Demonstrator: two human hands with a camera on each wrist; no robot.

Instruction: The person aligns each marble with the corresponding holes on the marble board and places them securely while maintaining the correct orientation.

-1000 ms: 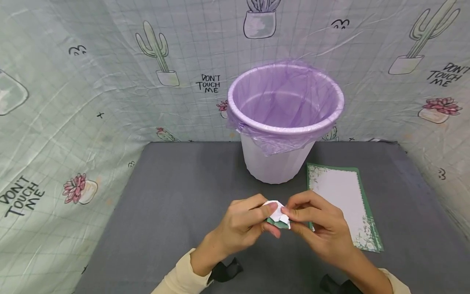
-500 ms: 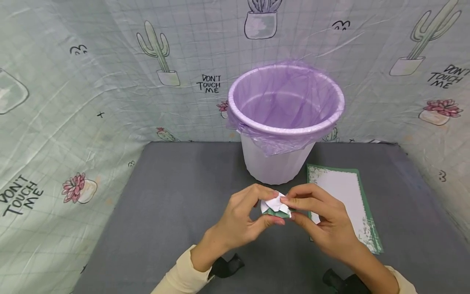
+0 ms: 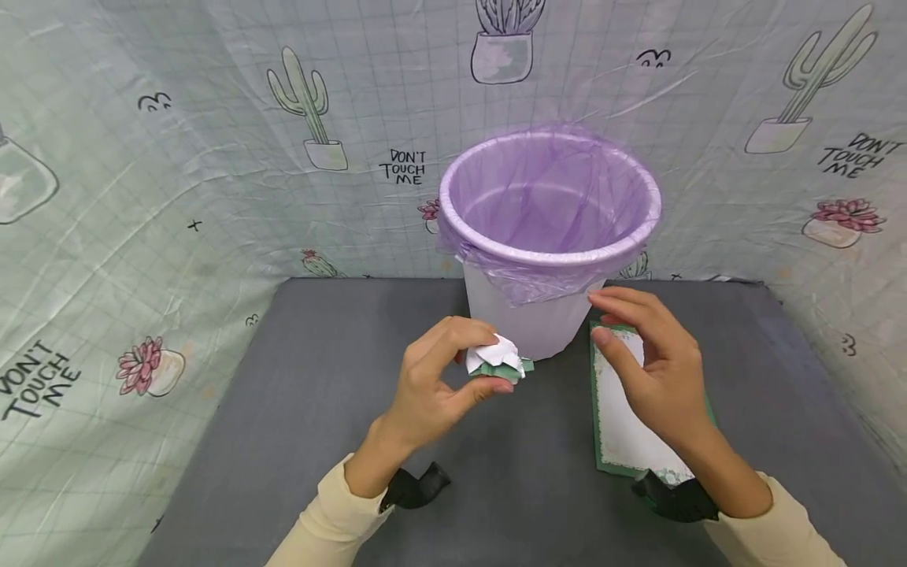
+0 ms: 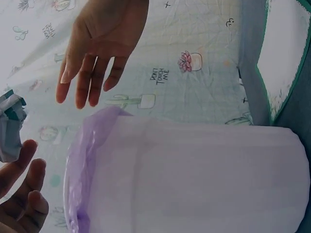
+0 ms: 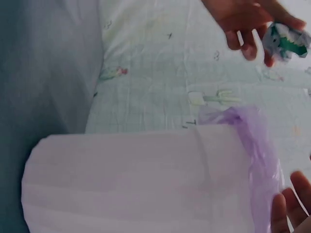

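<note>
A crumpled ball of white and green paper is pinched between the thumb and fingers of my left hand, in front of the bin's base. The same paper ball shows at the left edge of the left wrist view, and the ball appears at upper right in the right wrist view. My right hand is raised above the bordered paper sheets, holding nothing, its fingers and thumb apart. Behind both hands stands a white bin lined with a purple plastic bag.
Flat sheets of white paper with green borders lie on the grey table, right of the bin. A patterned cloth hangs behind and at the sides. Black straps circle both wrists.
My right hand has let go of the paper ball and moved up and to the right. My left hand has carried the ball up and left.
</note>
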